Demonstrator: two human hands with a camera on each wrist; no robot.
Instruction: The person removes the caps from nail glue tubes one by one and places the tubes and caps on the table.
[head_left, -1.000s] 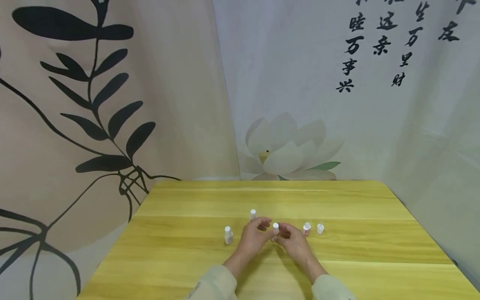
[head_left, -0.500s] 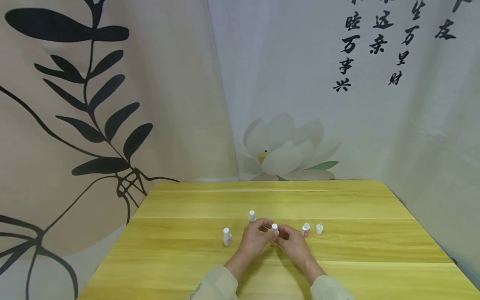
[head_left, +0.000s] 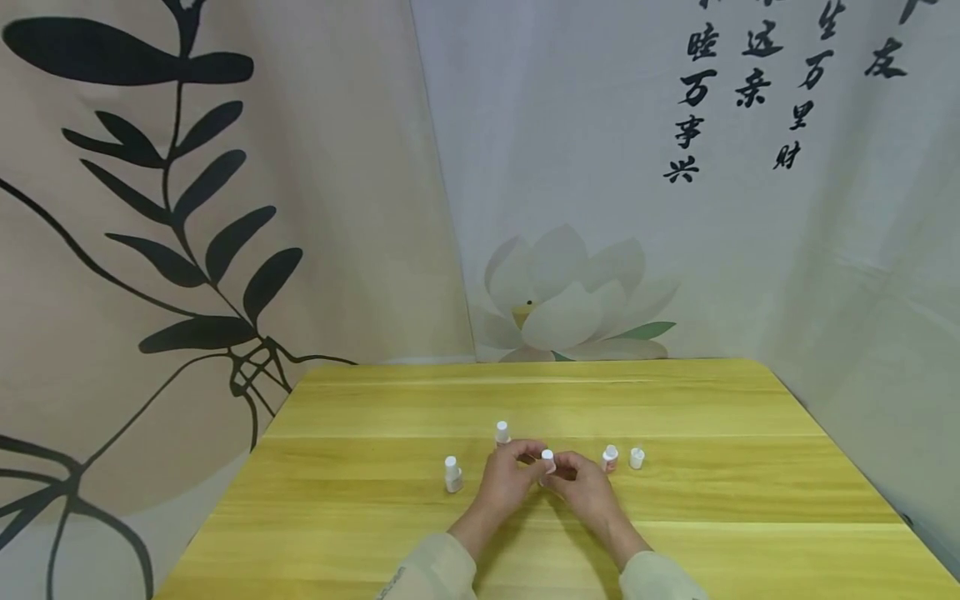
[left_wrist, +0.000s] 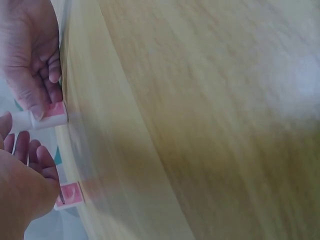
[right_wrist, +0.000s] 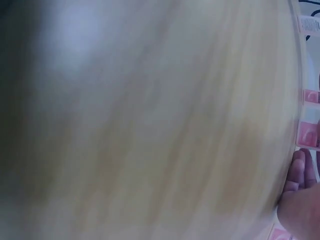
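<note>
A small white bottle [head_left: 548, 457] with a white cap stands between both hands, its base right at the tabletop. The right hand [head_left: 588, 492] holds the bottle's body, thumb over the pink label. At the cap, the left hand [head_left: 504, 482] pinches with thumb and fingers. In the left wrist view the bottle [left_wrist: 50, 116] shows its pink label below the right thumb. The right wrist view catches only part of the right hand [right_wrist: 300, 192] beside a pink label [right_wrist: 307, 134] at the edge.
Left of the hands stands a capped bottle [head_left: 453, 475]; another bottle [head_left: 502, 432] is partly hidden behind the left hand. To the right are a bottle with pink on it [head_left: 610, 458] and a short white cap-like piece [head_left: 637, 457]. All are on the wooden table [head_left: 720, 492].
The head view has shifted slightly, moving everything a little left in the picture. Both hands stay at the same bottle, with almost no change in their grip.
</note>
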